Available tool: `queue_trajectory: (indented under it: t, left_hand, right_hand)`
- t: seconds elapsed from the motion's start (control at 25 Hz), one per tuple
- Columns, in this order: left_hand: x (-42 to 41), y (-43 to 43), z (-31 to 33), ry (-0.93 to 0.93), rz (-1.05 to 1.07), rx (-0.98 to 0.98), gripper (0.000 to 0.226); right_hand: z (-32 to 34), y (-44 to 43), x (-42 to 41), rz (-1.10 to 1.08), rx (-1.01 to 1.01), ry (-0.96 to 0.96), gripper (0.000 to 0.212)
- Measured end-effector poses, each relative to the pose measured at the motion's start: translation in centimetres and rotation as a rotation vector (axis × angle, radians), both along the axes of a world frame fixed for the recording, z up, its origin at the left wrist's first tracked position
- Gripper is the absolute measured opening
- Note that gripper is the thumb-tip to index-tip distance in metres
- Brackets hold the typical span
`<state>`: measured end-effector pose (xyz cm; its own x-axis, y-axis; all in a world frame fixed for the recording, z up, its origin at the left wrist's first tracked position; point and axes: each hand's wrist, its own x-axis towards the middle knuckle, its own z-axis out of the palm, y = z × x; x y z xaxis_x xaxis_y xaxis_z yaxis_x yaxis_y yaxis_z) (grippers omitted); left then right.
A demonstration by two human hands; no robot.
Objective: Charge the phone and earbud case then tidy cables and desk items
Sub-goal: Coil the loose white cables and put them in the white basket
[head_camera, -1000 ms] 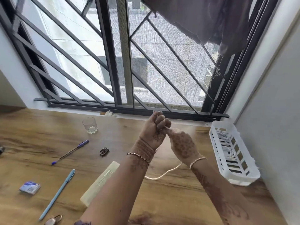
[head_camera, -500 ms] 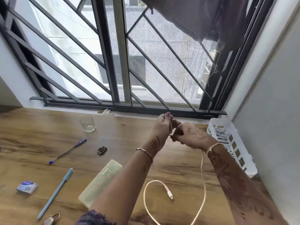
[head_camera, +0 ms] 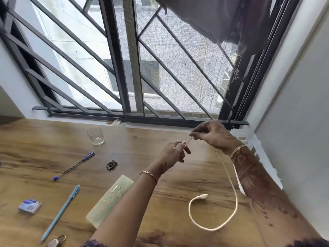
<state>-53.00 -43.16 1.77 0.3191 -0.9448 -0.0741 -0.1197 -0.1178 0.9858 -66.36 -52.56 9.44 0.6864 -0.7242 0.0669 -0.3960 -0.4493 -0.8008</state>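
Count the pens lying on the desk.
2. A dark blue capped pen lies left of centre, below the glass. A light blue pen lies nearer the person, beside the pale green case. None seems hidden.

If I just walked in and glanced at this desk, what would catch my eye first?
Probably the two hands raised mid-desk, the left hand and right hand pinching a white cable between them; its free end loops down onto the wood, plug lying flat. Next, the barred window behind, and the scatter on the left: a glass, two pens and a pale green case.
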Motion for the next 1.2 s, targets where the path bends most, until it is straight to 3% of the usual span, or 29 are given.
queue_trajectory:
  t: [0.2, 0.36, 0.52, 0.68, 0.76, 0.92, 1.08, 1.2]
  left_hand:
    - [-0.2, 0.8, 2.7, 0.677, -0.002, -0.105, 0.037]
    - [0.3, 0.3, 3.7, 1.009, 0.081, -0.260, 0.034]
    - [0.8, -1.0, 3.3, 0.924, 0.223, -0.320, 0.038]
    - [1.2, -1.7, 1.4, 0.491, 0.280, -0.240, 0.031]
    - [0.8, -1.5, 0.9, 0.274, 0.248, -0.175, 0.027]
    - [0.7, -0.8, 0.5, 0.089, 0.168, -0.049, 0.028]
    - [0.9, 0.0, -0.1, 0.177, 0.086, 0.020, 0.032]
    - [0.5, 0.7, 0.7, 0.325, 0.020, 0.016, 0.040]
  right_hand:
    - [-3.2, 0.7, 1.7, -0.143, 0.107, -0.193, 0.015]
    - [-6.5, 2.4, 2.7, -0.122, 0.035, -0.117, 0.041]
    - [-6.9, 4.4, 2.9, 0.017, 0.002, 0.070, 0.036]
    - [-4.0, 3.9, 2.4, 0.131, -0.111, 0.301, 0.022]
    - [-2.5, 4.0, 1.8, 0.205, -0.088, 0.320, 0.022]
    - [-0.3, 4.1, 1.5, 0.269, -0.044, 0.277, 0.023]
    - [-0.1, 2.6, 1.6, 0.067, 0.012, 0.076, 0.026]
    - [-1.2, 1.8, 2.2, -0.028, -0.067, 0.054, 0.028]
